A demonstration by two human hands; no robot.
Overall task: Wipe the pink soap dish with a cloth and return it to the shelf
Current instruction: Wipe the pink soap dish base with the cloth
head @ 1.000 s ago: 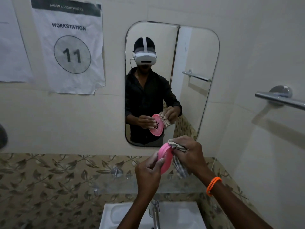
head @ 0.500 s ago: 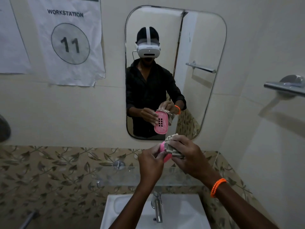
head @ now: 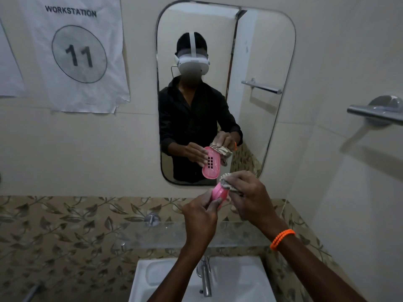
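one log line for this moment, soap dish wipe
phase: wiping | left hand: holds pink soap dish | right hand: presses cloth on dish | glass shelf: dish not returned

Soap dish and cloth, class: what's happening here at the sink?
A person stands at a mirror above a sink. The left hand holds the pink soap dish upright on edge, while the right hand presses a cloth against its top. The glass shelf below awaits the dish.
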